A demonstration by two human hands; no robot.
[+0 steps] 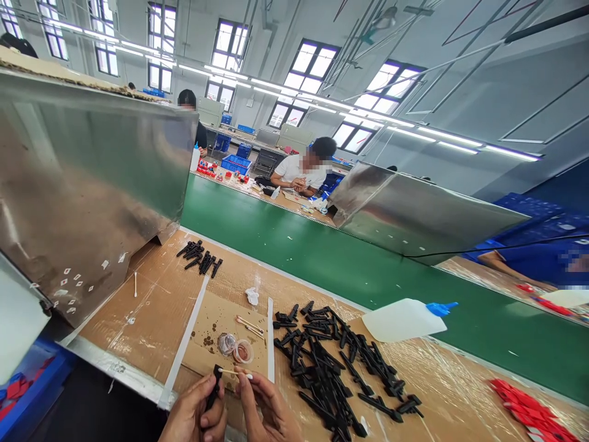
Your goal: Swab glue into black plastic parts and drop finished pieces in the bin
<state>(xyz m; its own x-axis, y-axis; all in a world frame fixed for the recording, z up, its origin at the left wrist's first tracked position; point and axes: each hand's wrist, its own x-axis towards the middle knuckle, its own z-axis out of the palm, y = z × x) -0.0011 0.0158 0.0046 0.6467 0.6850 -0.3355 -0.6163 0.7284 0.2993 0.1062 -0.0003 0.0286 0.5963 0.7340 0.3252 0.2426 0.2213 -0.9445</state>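
Down at the bottom centre of the frame, the person's left hand (196,417) is closed around a small black plastic part (214,387), holding it upright with its top end just clear of the fingers. The right hand (267,411) pinches a cotton swab (234,372) between thumb and fingertips, and the swab lies nearly level with its left tip touching the top of the black part. Judging by this, the step in hand is dabbing or wiping that end of the part with the swab.

Just above the hands, on the cardboard-covered bench (156,307), sit two small shallow cups (235,348) of brownish stuff, with a few spare swabs (251,325) beside them. To the right lies a big loose heap of black parts (331,362); a smaller, neater group of black parts (200,256) rests at centre left, well apart from the hands. A white squeeze bottle (402,319) with a blue cap lies on its side at the edge of the green conveyor belt (322,252).

The next move would likely call for a steady left grip while the swab tip works around the part's end, then a clean set-down away from the unsorted heap.
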